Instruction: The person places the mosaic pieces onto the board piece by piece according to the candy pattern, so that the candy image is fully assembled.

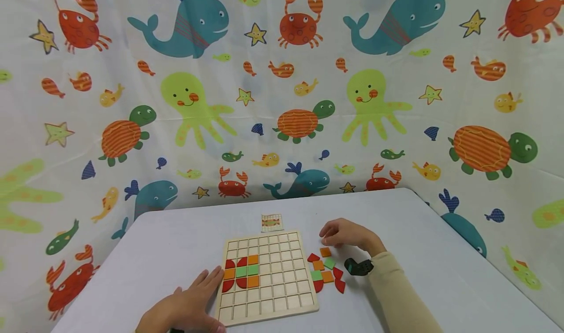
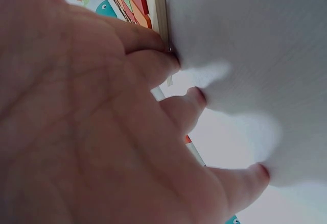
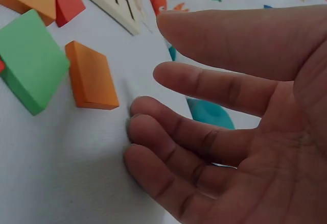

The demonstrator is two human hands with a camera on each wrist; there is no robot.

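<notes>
A wooden grid board (image 1: 293, 289) lies on the table, with red, orange and green blocks set in its left columns. My left hand (image 1: 189, 301) rests at the board's left edge, fingers spread and fairly straight. In the left wrist view, fingertips of that hand (image 2: 102, 112) touch the board's side and the tabletop. My right hand (image 1: 350, 235) is just beyond the loose pieces, its fingers loosely bent around nothing. Closest to it is an orange square block (image 3: 94, 78), apart from the fingertips. Beside that lies a green square block (image 3: 33, 58).
Several loose red, orange and green pieces (image 1: 327, 276) lie right of the board, some against its edge. Behind the board is a small pattern card (image 1: 271, 222). The white table (image 1: 185, 240) ends at a curtain (image 1: 264, 152) printed with sea animals.
</notes>
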